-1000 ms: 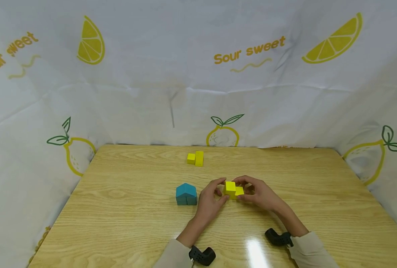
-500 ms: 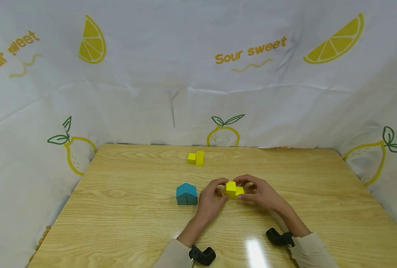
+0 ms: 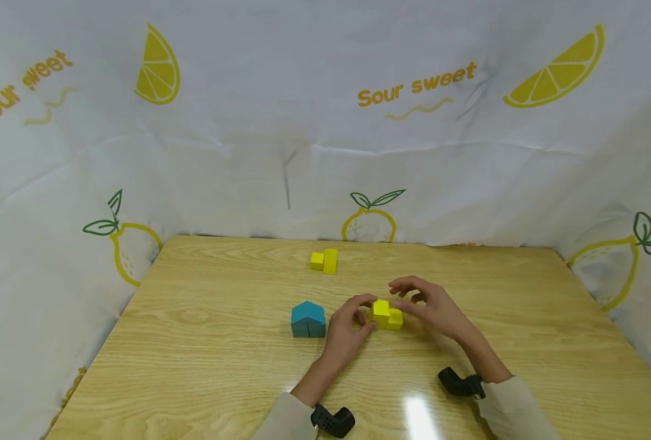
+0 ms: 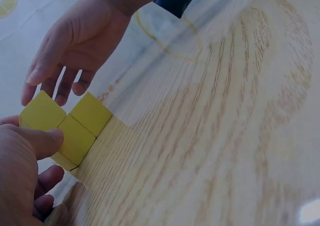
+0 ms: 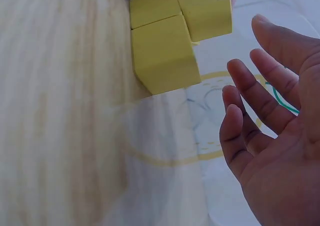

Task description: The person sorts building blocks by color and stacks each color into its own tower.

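Yellow cubes form a small step shape on the table: one upper cube (image 3: 380, 309) on a lower cube, and another low cube (image 3: 396, 319) against its right side. My left hand (image 3: 345, 333) pinches the stacked pair from the left; its thumb presses across the seam between upper and lower cube (image 4: 78, 143) in the left wrist view. To the right, my right hand (image 3: 434, 308) stands off the cubes. In the right wrist view the fingers of this right hand (image 5: 280, 146) are spread and loosely bent, with nothing between them.
A blue house-shaped block stack (image 3: 308, 319) with a peaked top stands left of my left hand. Farther back lie a yellow cube (image 3: 317, 261) and a longer yellow block (image 3: 330, 261), side by side. A lemon-print cloth (image 3: 248, 122) hangs behind the wooden table (image 3: 210, 366).
My right hand has let go of the low right-hand cube and moved up and away from it, its fingers opening. The left hand keeps its hold on the stacked cubes.
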Demonstrator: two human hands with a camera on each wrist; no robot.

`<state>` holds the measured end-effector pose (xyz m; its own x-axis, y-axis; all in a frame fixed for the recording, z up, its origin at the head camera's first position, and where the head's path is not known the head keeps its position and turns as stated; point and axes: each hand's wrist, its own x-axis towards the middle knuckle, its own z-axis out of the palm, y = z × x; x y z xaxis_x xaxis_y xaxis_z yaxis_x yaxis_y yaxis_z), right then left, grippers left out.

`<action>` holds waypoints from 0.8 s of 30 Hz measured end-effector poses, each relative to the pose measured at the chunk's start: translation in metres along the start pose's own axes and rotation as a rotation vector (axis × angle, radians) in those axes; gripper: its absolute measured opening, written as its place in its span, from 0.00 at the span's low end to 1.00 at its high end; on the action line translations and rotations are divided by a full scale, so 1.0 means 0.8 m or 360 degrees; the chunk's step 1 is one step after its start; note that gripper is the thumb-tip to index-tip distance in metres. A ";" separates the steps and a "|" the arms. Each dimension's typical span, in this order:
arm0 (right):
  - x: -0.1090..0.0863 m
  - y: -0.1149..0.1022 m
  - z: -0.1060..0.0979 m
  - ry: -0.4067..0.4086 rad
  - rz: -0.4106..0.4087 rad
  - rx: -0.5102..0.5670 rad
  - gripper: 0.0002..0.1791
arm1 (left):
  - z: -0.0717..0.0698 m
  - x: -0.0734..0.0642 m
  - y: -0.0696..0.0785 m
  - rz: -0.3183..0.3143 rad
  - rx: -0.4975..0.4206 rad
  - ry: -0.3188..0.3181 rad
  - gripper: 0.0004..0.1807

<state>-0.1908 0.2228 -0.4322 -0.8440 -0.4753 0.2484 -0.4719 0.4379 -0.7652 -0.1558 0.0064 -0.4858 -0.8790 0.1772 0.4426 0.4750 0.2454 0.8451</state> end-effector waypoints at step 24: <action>0.107 -0.030 0.003 -0.0151 -0.0070 -0.0265 0.17 | -0.001 -0.001 0.003 -0.0047 -0.0009 -0.0026 0.25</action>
<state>-0.2513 0.1698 -0.3939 -0.7974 -0.5633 0.2165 -0.5503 0.5316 -0.6439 -0.1540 0.0058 -0.4840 -0.8920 0.1854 0.4123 0.4483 0.2454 0.8596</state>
